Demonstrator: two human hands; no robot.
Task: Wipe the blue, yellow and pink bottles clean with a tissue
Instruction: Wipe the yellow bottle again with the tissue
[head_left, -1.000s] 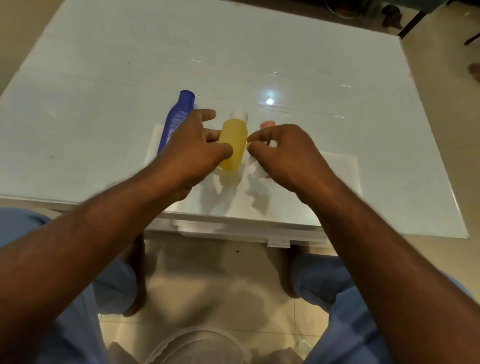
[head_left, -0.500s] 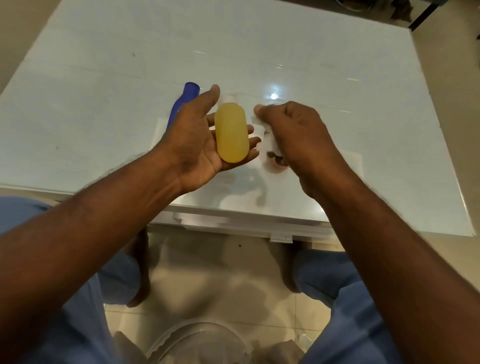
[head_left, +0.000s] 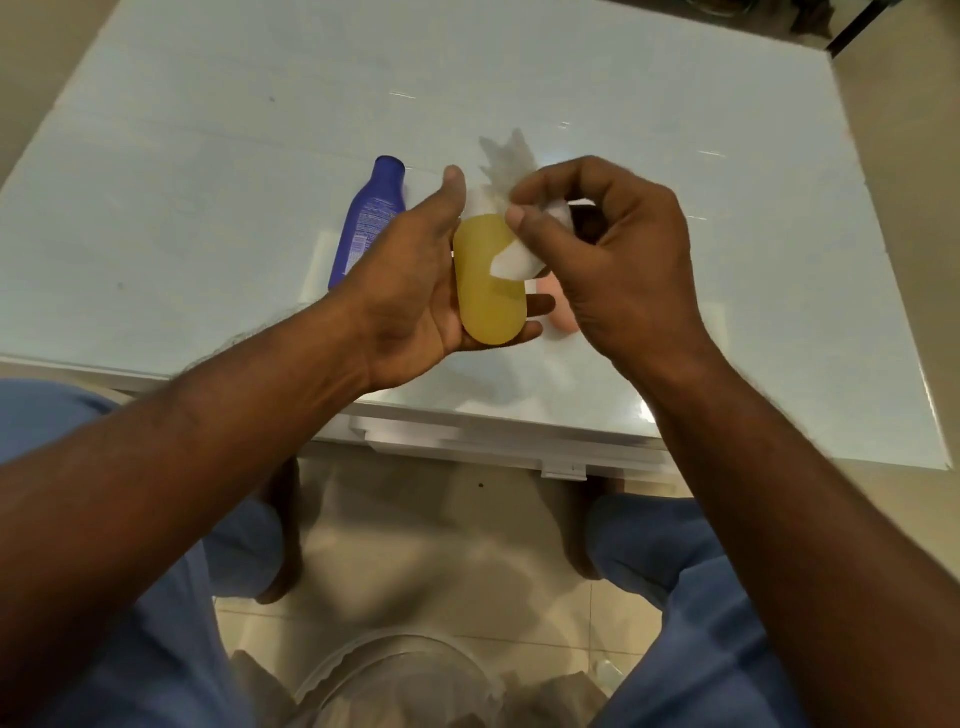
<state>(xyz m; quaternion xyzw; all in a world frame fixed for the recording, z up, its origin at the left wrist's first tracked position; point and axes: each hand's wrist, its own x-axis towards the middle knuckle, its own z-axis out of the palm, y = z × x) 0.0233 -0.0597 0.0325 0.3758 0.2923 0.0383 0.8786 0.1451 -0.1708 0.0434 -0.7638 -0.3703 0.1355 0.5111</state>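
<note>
- My left hand cradled the yellow bottle in curled fingers, held above the surface; my right hand pinched the tissue against the bottle's right side.
- Risk: the cradle looked loose; hard wiping could tip the bottle out.
- Risk: the thin tissue could tear or bunch.
- The blue bottle lay left, the pink bottle right, mostly hidden.
- Glossy pale surface; tiled floor nearer me.

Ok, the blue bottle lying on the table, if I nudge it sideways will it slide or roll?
Probably roll: the blue bottle lies on its side and looks rounded. The glossy table shows reflections, so it may also skid easily. Its narrower cap end would likely make it curve rather than travel straight.
</note>
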